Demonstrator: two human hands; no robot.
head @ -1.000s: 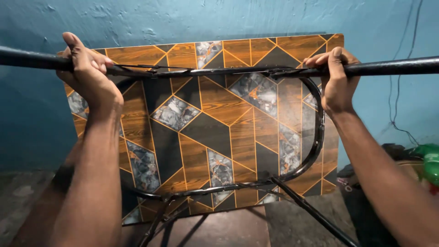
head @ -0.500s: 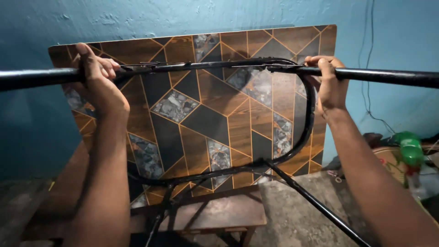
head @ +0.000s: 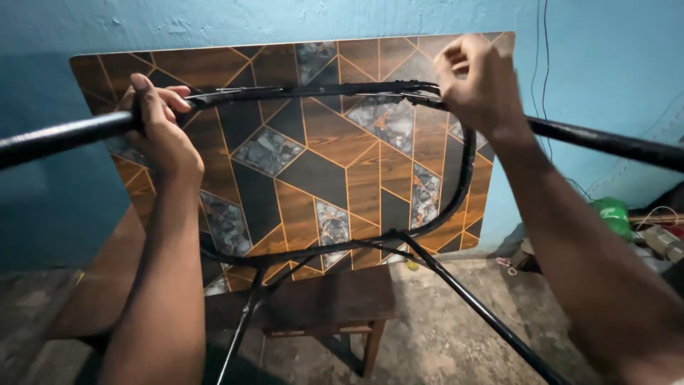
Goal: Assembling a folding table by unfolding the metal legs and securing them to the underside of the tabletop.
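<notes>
I hold up a black metal tube frame (head: pixel 456 192) with folding legs, fixed to a rectangular tabletop (head: pixel 328 150) patterned in brown, black and grey marble shapes with gold lines. My left hand (head: pixel 157 128) grips the left leg tube close to the board's upper left corner. My right hand (head: pixel 477 85) is closed around the right leg tube near the board's top right. The board stands tilted almost upright in front of me, its pattern facing me behind the frame. Two lower legs of the frame slant down toward me.
A blue painted wall (head: pixel 605 57) rises behind the board, with a thin cable hanging down it. A low dark wooden stool (head: pixel 320 303) stands on the concrete floor (head: pixel 442 335) below. Green bags and clutter (head: pixel 613 214) lie at the right by the wall.
The board and frame have tilted and shifted down in view. My right hand has moved up along the right tube toward the board's top edge. The stool has come into sight.
</notes>
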